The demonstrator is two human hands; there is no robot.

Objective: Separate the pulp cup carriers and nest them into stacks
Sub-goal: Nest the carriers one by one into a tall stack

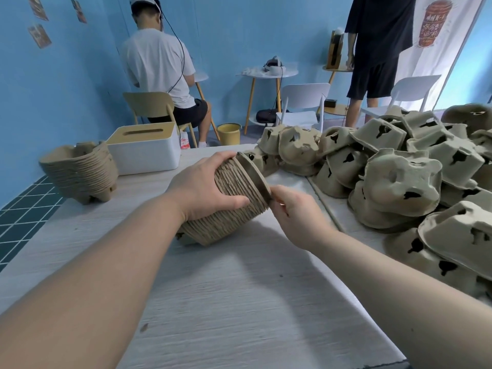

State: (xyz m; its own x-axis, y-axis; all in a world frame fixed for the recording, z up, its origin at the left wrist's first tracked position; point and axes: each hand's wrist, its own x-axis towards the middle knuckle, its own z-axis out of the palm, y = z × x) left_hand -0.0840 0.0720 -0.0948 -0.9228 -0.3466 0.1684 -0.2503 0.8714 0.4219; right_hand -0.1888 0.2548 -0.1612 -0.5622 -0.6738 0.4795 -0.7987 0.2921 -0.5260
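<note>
Bare stretch of table [239,302] nearest, both forearms reaching over it. Left hand [205,187] is wrapped round a nested stack [234,198] of carriers, held tilted on its side with the low end touching the table, rims facing right, probably so the top rim is easy to get at. Right hand [295,214] has fingers curled at the edge of the outermost carrier [255,174], pinching that rim; looks like it is either seating that one onto the stack or peeling it off, can't tell which. Just right of the hands, a big loose pile [399,177] of unsorted carriers, mostly bottoms-up, covers the right side of the table, within reach so the right hand can feed from it. Far left corner: a finished stack [80,171] standing upright, parked clear of the work zone, next to a white tissue box [145,149] with a tan lid. Judging by the pile, most of the job remains. Beyond the table: a seated person [162,67] with back turned, a standing person [378,49], white chairs, a small round table. Banner [436,25] at back right has red print of a cup with characters, too small to read. No other legible labels.
</note>
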